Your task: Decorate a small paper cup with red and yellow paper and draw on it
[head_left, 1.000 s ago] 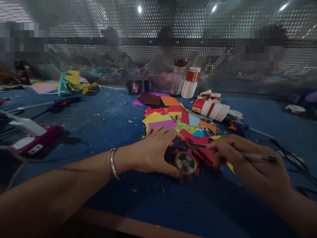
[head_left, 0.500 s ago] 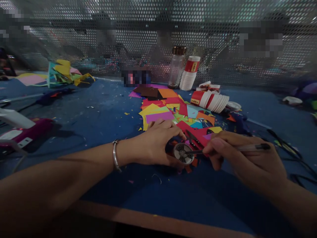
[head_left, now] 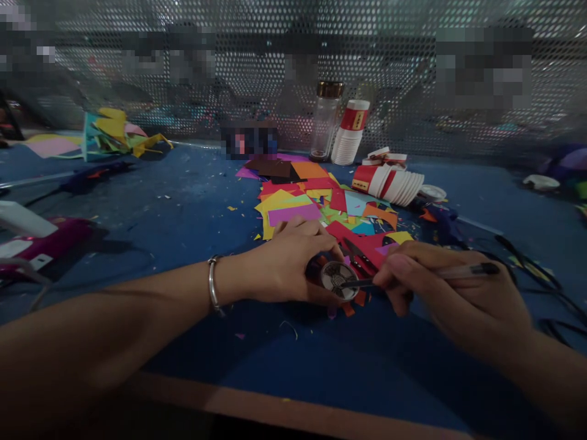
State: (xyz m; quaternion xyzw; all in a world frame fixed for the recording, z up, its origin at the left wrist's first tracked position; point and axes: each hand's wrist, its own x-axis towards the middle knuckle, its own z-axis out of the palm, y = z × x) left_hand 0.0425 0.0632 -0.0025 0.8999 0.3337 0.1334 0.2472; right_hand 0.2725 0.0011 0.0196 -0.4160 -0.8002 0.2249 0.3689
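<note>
My left hand [head_left: 293,263], with a silver bangle at the wrist, is curled round what looks like a small paper cup [head_left: 338,281]. Its round pale end carries dark drawn lines and faces my right side; the fingers hide most of its wall. Between thumb and fingers, my right hand [head_left: 440,281] grips a clear-barrelled pen [head_left: 463,271] with a black end. The pen's tip meets the pale round face. Just behind the cup, dark scissors [head_left: 358,255] lie on red paper [head_left: 371,241], partly hidden by my hands.
Coloured paper scraps [head_left: 293,214] spread across the blue table [head_left: 202,201]. Behind them stand a glass bottle [head_left: 323,125] and stacked paper cups [head_left: 349,137]; another cup stack [head_left: 389,184] lies sideways. A glue gun [head_left: 443,223] with a black cable is at right, a purple power strip [head_left: 59,241] at left.
The pen tip has shifted slightly left on the cup's round end, and more dark marking shows near it. Both hands keep nearly the same place; the camera view has tilted slightly.
</note>
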